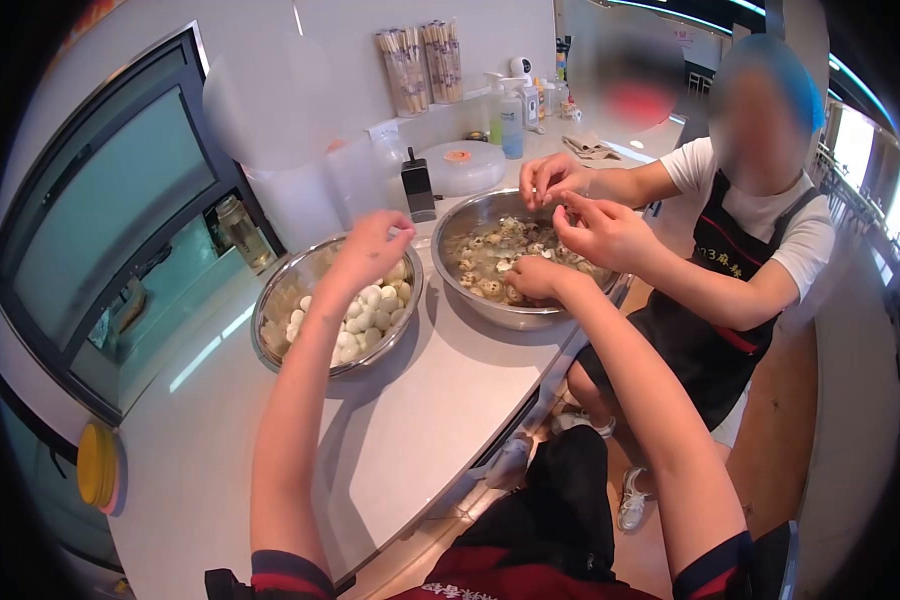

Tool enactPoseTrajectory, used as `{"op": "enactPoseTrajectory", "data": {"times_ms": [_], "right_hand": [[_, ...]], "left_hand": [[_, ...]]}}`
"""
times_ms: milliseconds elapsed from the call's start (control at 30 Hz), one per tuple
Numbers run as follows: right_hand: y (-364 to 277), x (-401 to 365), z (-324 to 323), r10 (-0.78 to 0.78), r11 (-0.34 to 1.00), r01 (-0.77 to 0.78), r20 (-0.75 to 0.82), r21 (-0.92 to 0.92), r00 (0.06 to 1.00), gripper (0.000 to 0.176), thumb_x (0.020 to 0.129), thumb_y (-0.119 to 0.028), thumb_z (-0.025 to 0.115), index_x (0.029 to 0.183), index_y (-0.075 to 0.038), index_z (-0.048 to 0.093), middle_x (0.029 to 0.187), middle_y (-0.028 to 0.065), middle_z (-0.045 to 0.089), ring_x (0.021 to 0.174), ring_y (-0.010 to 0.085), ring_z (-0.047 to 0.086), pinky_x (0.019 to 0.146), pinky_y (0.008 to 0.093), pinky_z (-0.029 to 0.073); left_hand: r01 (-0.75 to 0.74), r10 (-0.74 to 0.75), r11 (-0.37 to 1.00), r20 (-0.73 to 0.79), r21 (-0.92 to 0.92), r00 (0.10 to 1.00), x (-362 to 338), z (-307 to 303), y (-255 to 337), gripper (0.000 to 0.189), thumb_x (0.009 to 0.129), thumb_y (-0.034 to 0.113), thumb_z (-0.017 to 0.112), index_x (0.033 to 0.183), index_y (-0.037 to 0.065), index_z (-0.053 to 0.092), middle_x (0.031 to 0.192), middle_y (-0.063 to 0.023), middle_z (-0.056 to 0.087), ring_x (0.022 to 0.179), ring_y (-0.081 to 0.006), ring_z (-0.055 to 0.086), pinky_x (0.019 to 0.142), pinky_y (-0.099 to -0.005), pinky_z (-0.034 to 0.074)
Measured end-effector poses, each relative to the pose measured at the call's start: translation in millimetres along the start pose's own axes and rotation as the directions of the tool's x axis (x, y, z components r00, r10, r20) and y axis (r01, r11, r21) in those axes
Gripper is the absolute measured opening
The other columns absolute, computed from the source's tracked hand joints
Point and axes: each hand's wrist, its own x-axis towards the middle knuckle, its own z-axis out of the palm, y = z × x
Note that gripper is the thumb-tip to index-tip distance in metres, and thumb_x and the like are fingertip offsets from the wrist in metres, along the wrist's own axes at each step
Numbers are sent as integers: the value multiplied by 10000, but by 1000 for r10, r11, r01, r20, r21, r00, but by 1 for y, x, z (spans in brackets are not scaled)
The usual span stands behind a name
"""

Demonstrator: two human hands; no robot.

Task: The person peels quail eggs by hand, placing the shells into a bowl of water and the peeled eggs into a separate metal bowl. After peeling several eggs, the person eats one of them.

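My left hand hovers above a steel bowl of peeled white eggs. Its fingers are bent and drawn together, and whatever may be inside them is hidden. In a second steel bowl, speckled quail eggs and bits of cracked shell sit in cloudy water. My right hand reaches over the near rim, its fingers curled down on a quail egg. Close above it, the co-worker's two hands meet over the same bowl; what they hold is too small to make out.
A co-worker in a black apron is at the right. Behind the bowls stand a black box, a round white container and pump bottles. A glass jar is by the window. The counter's edge runs along my right.
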Motion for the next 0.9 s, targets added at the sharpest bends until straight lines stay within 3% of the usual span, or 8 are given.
{"op": "enactPoseTrajectory", "data": {"times_ms": [33, 133, 300, 400, 567, 667, 833, 900], "right_hand": [[-3, -5, -3, 11, 1000, -11, 3, -14, 1000, 322, 814, -247, 446, 758, 47, 564, 589, 136, 559, 546, 223, 551, 536, 345, 437], [-9, -13, -13, 44, 995, -44, 0, 90, 999, 217, 778, -198, 519, 828, 9, 563, 636, 125, 570, 586, 202, 560, 528, 322, 448], [-8, -18, -17, -182, 953, 183, 26, -240, 983, 296, 619, -134, 637, 892, -42, 569, 803, 121, 599, 742, 238, 579, 668, 323, 454], [-21, -4, -13, -256, 959, 251, -22, -132, 966, 285, 615, -144, 612, 887, -59, 593, 795, 132, 609, 778, 272, 586, 703, 345, 454], [-29, 11, -4, -100, 910, 150, 148, -386, 984, 281, 665, -190, 577, 908, -48, 575, 891, 129, 585, 821, 281, 568, 696, 362, 449], [-25, -6, -12, -329, 940, 315, -97, -133, 939, 261, 698, -140, 561, 926, -19, 523, 889, 165, 572, 820, 323, 552, 713, 375, 434], [-42, -48, -25, -233, 970, 243, -251, 7, 940, 259, 700, -127, 595, 907, 3, 509, 780, 137, 571, 712, 237, 569, 613, 298, 436], [-38, -53, -26, -172, 981, 191, -281, 42, 944, 257, 697, -122, 606, 900, 7, 515, 741, 115, 571, 670, 185, 571, 577, 264, 430]], "left_hand": [[26, -23, 989, 19, -143, 1000, -5, 10, 16, 193, 757, 169, 520, 856, 10, 567, 804, -148, 579, 741, -256, 562, 664, -319, 433], [-28, 27, 993, -10, -117, 1000, -26, 32, 57, 175, 758, 148, 510, 834, -1, 559, 798, -143, 579, 722, -268, 556, 653, -343, 429], [-61, 59, 998, -86, -19, 995, -15, 66, 56, 149, 767, 153, 468, 771, 34, 558, 765, -132, 560, 766, -301, 542, 655, -391, 432], [-70, 56, 994, -164, -81, 985, 1, 76, 51, 149, 751, 129, 493, 777, -5, 555, 734, -170, 566, 695, -321, 544, 619, -385, 423], [-86, 75, 947, -48, -310, 996, 12, 95, 40, 147, 757, 110, 469, 780, -9, 553, 732, -176, 564, 700, -326, 541, 631, -391, 424], [-102, 31, 961, -268, -256, 963, 11, 103, 37, 155, 755, 96, 459, 803, -19, 552, 742, -185, 568, 707, -336, 543, 651, -385, 432], [44, -76, 954, -98, -296, 992, 14, 96, 44, 227, 753, 170, 487, 832, -20, 583, 734, -188, 584, 695, -338, 555, 644, -382, 439], [63, -31, 926, 93, -373, 995, 12, 88, 48, 253, 754, 209, 511, 800, -22, 600, 679, -178, 580, 650, -306, 566, 619, -351, 439]]}}
